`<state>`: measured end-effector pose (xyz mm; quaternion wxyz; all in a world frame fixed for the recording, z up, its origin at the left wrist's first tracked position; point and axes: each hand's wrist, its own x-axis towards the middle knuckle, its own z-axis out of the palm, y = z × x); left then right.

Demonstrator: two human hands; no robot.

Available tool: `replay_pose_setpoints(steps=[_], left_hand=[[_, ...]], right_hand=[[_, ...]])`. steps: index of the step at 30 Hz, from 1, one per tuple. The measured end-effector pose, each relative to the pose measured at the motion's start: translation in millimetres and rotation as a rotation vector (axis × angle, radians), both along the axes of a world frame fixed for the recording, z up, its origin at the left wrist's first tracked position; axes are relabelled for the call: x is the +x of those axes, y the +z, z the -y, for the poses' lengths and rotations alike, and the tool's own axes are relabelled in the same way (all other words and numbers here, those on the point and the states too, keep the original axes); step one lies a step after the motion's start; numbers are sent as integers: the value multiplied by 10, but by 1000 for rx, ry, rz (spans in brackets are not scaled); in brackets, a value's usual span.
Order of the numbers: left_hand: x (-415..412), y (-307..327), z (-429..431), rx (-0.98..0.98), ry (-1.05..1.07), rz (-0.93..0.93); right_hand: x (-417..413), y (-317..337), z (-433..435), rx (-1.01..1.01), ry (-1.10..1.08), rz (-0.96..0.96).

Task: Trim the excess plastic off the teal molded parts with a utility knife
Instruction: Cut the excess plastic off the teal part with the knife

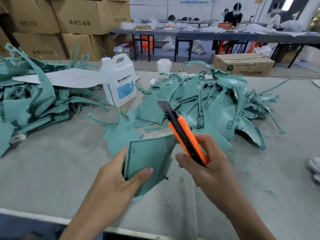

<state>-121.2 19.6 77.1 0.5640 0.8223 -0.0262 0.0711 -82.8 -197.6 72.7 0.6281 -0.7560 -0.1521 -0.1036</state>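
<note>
Over the near edge of the bench (52,170), the left grip (112,181) pinches a teal panel (149,158): the thumb lies across its inner face and the fingers curl behind its left edge. The panel is a thin, curved, matte plastic shell with a raised rim along its edges and small moulded bosses. Its long axis runs from a narrow tip, low and close to the bench, up to a broad top edge that slants up to the right.

The right grip (206,168) is closed round the rear end of the knife (183,134), just right of the panel. The knife's body is orange with a black slider. Its long axis leans from the grip at lower right up and away to the upper left, and the dark blade (161,106) is extended and points at the far heap. The body passes just beside the panel's upper right corner; whether they touch cannot be told.

Behind the knife lies the right pile (216,104) of tangled teal parts, panels and thin curved runners. A left pile (34,101) sits well apart, under a white sheet (57,78). Between the piles stands a white plastic jug (119,80). Pale shavings (242,163) dust the grey, felt-like bench near the right grip
</note>
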Motion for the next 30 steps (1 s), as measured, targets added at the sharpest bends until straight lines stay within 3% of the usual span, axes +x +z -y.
replay_pose_setpoints(steps=[4, 9, 12, 15, 19, 21, 24, 30], left_hand=[[4, 107, -125, 64, -39, 5], [-12, 147, -154, 33, -20, -33], [-38, 173, -266, -150, 16, -44], [-30, 174, -276, -450, 60, 10], [-28, 139, 44, -502, 14, 64], [-23, 157, 184, -423, 62, 103], [35, 222, 220, -173, 164, 187], [245, 165, 68, 544, 141, 67]], right_hand=[[67, -3, -30, 39, -49, 55], [113, -101, -74, 55, -42, -28], [113, -145, -86, 216, -117, -45], [87, -129, -139, 421, -122, -68], [15, -140, -412, 732, -49, -181], [-64, -186, -552, 802, -13, -278], [-183, -289, -618, 733, 26, -430], [-284, -608, -405, 712, -81, -715]])
